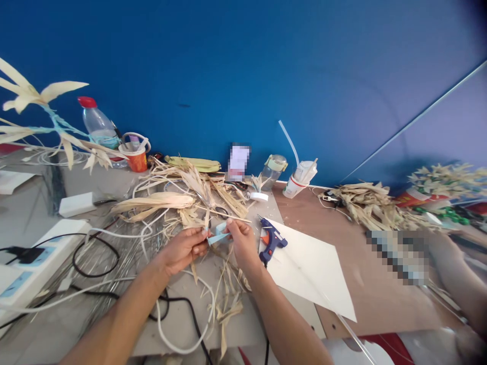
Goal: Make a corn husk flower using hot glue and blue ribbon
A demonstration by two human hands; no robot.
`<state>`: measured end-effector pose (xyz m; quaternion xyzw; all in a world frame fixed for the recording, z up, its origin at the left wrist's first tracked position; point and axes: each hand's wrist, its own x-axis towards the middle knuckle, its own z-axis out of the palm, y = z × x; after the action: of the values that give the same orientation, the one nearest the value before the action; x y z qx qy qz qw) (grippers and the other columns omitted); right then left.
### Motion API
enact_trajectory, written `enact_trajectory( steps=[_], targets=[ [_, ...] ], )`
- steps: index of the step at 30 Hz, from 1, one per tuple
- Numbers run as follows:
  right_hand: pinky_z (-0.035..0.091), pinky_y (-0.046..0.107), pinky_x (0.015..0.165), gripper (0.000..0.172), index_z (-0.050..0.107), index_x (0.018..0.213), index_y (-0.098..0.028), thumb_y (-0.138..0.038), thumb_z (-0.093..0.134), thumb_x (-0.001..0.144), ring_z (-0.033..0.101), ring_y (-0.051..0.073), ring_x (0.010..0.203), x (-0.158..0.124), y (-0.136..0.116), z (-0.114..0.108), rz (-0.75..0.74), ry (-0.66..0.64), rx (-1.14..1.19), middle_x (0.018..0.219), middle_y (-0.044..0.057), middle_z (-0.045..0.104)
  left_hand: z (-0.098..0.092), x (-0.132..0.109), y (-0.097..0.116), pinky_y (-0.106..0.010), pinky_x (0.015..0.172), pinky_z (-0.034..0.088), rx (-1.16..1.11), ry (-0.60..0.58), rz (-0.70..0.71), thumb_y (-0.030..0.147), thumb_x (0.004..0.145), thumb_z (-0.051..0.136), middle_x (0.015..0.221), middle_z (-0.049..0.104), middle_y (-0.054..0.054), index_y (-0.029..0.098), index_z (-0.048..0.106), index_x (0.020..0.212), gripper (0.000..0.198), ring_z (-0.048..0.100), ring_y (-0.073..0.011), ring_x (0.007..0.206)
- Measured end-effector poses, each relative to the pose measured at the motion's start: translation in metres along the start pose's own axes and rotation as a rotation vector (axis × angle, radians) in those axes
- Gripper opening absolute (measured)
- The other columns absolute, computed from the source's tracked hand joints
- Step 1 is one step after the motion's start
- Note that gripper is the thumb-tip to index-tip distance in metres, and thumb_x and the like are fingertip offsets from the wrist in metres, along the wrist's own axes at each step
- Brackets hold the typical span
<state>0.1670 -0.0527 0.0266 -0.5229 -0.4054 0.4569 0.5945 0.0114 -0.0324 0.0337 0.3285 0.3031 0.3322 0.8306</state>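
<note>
A light blue strip of tape [217, 237] is stretched and folded between my two hands above the table. My left hand [187, 246] is closed, pinching one end of the tape, where a narrow piece of dry corn husk [207, 219] rises from the fingertips. My right hand [244, 242] is closed on the other part of the tape, thumb on top. A thin pale stick [224, 215] shows just behind the fingers; whether I hold it is unclear. Right of my right hand, a blue glue gun [272, 240] lies on a white sheet [308, 268].
Dry corn husks [155, 204] are heaped behind my hands. At left lie a power strip [41, 248] and tangled cables [186, 299]. A red-capped bottle [98, 124], an orange cup [136, 158] and a white cup [297, 185] stand by the wall. Another person's arm [452, 268] is at right.
</note>
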Motion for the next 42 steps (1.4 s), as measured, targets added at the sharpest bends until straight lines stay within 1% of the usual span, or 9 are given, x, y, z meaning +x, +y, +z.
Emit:
enact_trajectory(
  steps=[5, 10, 15, 19, 26, 31, 33, 37, 42],
  targets=[
    [0.030, 0.026, 0.052, 0.043, 0.047, 0.048, -0.020, -0.049, 0.052, 0.079, 0.036, 0.011, 0.049, -0.002, -0.006, 0.000, -0.070, 0.066, -0.063, 0.047, -0.003, 0.043, 0.002, -0.003, 0.003, -0.017, 0.043, 0.030, 0.047, -0.071, 0.008, 0.023, 0.072, 0.074, 0.050, 0.042, 0.005, 0.010, 0.065, 0.070, 0.016, 0.028, -0.0020, 0.039],
    [0.035, 0.026, 0.055, 0.034, 0.059, 0.058, -0.019, -0.046, 0.054, 0.078, 0.043, 0.012, 0.051, 0.005, 0.000, -0.007, -0.030, 0.003, -0.095, 0.052, -0.002, 0.050, -0.004, -0.003, 0.008, -0.016, 0.040, 0.026, 0.119, 0.003, 0.067, 0.024, 0.069, 0.076, 0.060, 0.052, 0.001, 0.009, 0.067, 0.071, 0.018, 0.031, -0.0005, 0.041],
    [0.040, 0.032, 0.085, 0.021, 0.068, 0.082, -0.019, -0.035, 0.055, 0.078, 0.057, 0.020, 0.087, 0.017, -0.004, -0.027, -0.230, 0.271, -0.164, 0.088, 0.005, 0.067, -0.013, -0.002, 0.014, -0.015, 0.042, 0.032, 0.033, 0.113, 0.153, 0.021, 0.065, 0.079, 0.069, 0.060, -0.002, 0.010, 0.069, 0.075, 0.018, 0.035, -0.0009, 0.043],
    [0.039, 0.034, 0.089, 0.019, 0.067, 0.087, -0.020, -0.029, 0.054, 0.078, 0.057, 0.020, 0.091, 0.020, -0.011, -0.036, -0.300, 0.353, -0.253, 0.095, 0.005, 0.066, -0.018, -0.004, 0.019, -0.016, 0.044, 0.035, -0.044, 0.095, 0.178, 0.016, 0.066, 0.078, 0.066, 0.058, 0.000, 0.010, 0.068, 0.074, 0.014, 0.035, -0.0002, 0.042],
    [0.044, 0.030, 0.072, 0.029, 0.066, 0.098, -0.017, -0.030, 0.056, 0.075, 0.058, 0.018, 0.074, 0.022, -0.016, -0.026, -0.208, 0.209, -0.284, 0.089, 0.005, 0.066, -0.022, -0.005, 0.022, -0.018, 0.047, 0.040, -0.098, 0.097, 0.184, 0.013, 0.064, 0.078, 0.068, 0.059, 0.001, 0.010, 0.068, 0.073, 0.013, 0.038, -0.0012, 0.043],
    [0.043, 0.029, 0.071, 0.025, 0.068, 0.091, -0.018, -0.029, 0.050, 0.079, 0.058, 0.017, 0.072, 0.037, -0.043, -0.020, -0.269, 0.138, -0.432, 0.081, 0.003, 0.067, -0.020, -0.007, 0.021, -0.019, 0.049, 0.041, -0.095, 0.079, 0.178, 0.014, 0.062, 0.080, 0.070, 0.061, -0.001, 0.011, 0.069, 0.073, 0.016, 0.042, -0.0028, 0.047],
    [0.043, 0.029, 0.072, 0.023, 0.070, 0.085, -0.019, -0.027, 0.049, 0.080, 0.060, 0.018, 0.075, 0.047, -0.052, -0.015, -0.276, 0.053, -0.564, 0.081, 0.003, 0.069, -0.019, -0.008, 0.021, -0.019, 0.050, 0.041, -0.066, 0.049, 0.161, 0.016, 0.062, 0.080, 0.069, 0.061, -0.002, 0.010, 0.069, 0.071, 0.015, 0.042, -0.0035, 0.048],
    [0.043, 0.026, 0.064, 0.022, 0.072, 0.078, -0.020, -0.018, 0.050, 0.080, 0.063, 0.018, 0.072, 0.067, -0.052, 0.002, -0.209, -0.208, -1.072, 0.080, 0.004, 0.072, -0.020, -0.008, 0.017, -0.019, 0.052, 0.042, -0.029, 0.015, 0.151, 0.017, 0.064, 0.080, 0.071, 0.061, -0.004, 0.009, 0.070, 0.071, 0.014, 0.046, -0.0055, 0.052],
    [0.045, 0.030, 0.066, 0.016, 0.074, 0.072, -0.016, -0.013, 0.057, 0.071, 0.066, 0.025, 0.077, 0.080, -0.038, 0.021, -0.188, -0.346, -1.348, 0.083, 0.013, 0.073, -0.024, -0.009, 0.016, -0.020, 0.057, 0.044, -0.029, -0.026, 0.178, 0.019, 0.065, 0.079, 0.071, 0.059, -0.003, 0.011, 0.070, 0.071, 0.014, 0.049, -0.0083, 0.059]
  ],
)
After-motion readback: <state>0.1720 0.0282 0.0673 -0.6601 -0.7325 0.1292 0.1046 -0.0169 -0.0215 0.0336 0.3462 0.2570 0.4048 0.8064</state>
